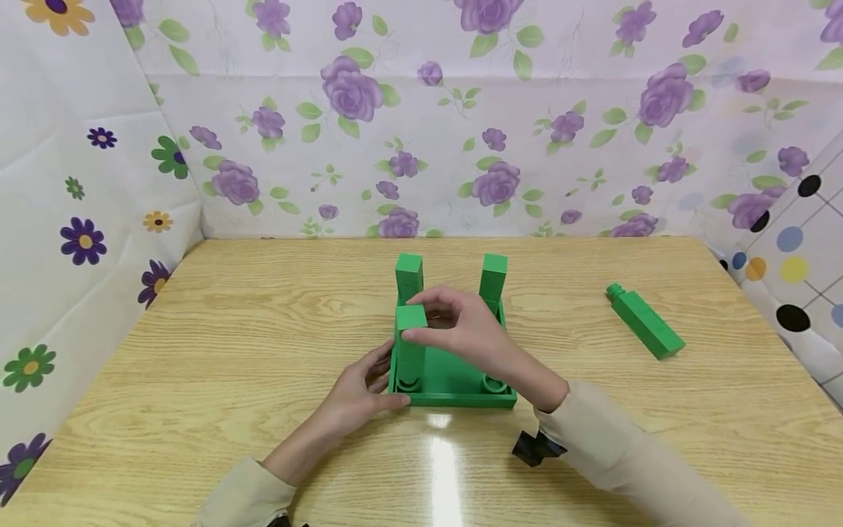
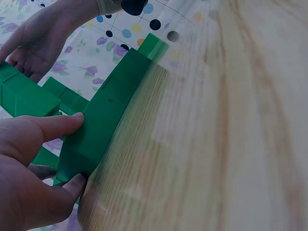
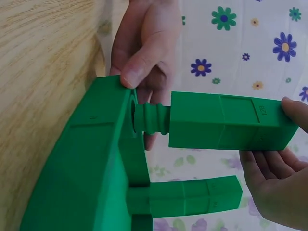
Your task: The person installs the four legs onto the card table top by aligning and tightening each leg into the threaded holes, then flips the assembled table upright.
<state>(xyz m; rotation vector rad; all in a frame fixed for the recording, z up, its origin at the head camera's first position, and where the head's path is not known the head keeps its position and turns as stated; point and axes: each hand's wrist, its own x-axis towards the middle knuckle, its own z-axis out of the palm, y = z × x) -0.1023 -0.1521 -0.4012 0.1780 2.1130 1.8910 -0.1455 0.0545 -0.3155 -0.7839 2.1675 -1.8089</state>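
Note:
A green square tray (image 1: 454, 400) sits on the table with round sockets at its corners. My left hand (image 1: 356, 395) grips its near left corner, thumb on the rim in the right wrist view. My right hand (image 1: 470, 333) holds a green square leg (image 3: 216, 121) by its top, between thumb and fingers. The leg stands upright over the near left socket, its ridged end (image 3: 152, 118) right at the opening, ridges still showing. Two more green legs stand in the far corners, one at the left (image 1: 410, 275) and one at the right (image 1: 494, 278). The near right socket (image 1: 494, 384) holds no leg.
Another green leg (image 1: 647, 323) lies on the wooden table (image 1: 263, 307) to the right, its ridged end pointing away. A flowered cloth (image 1: 421, 146) hangs behind the table, and patterned cloths border its left and right sides.

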